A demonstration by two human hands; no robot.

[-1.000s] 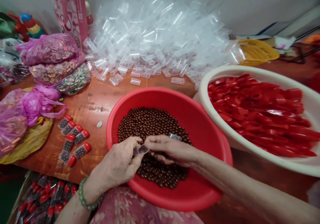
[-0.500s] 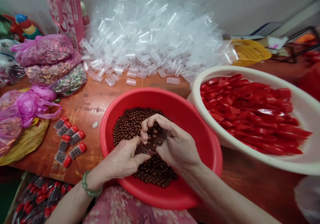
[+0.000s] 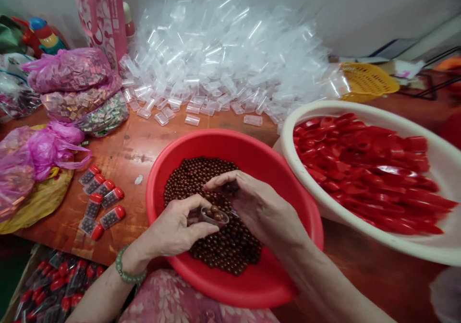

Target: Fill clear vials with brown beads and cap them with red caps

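Observation:
My left hand point(image 3: 175, 227) pinches a small clear plastic tube point(image 3: 215, 216) tilted on its side, with several brown beads inside it. Just above the tube's mouth, my right hand point(image 3: 255, 205) curls over with its fingers bent, and a few brown beads seem cupped under them. Both hands hover over a red plastic basin point(image 3: 230, 143), which holds a wide layer of round brown beads point(image 3: 194, 181). A green beaded bracelet point(image 3: 127, 270) circles my left wrist.
Red-capped filled tubes point(image 3: 103, 199) lie on the orange wooden table point(image 3: 144, 143) left of the basin. A white basin of red caps point(image 3: 360, 109) stands right, a heap of clear tubes point(image 3: 223, 64) behind. Pink bags of foil packets point(image 3: 68, 71) sit left; a box of filled tubes point(image 3: 54, 284) sits below.
The tube held in my left hand looked empty a second ago and now has beads in it. My right hand scooped a handful of beads from the basin and has moved above the tube's mouth.

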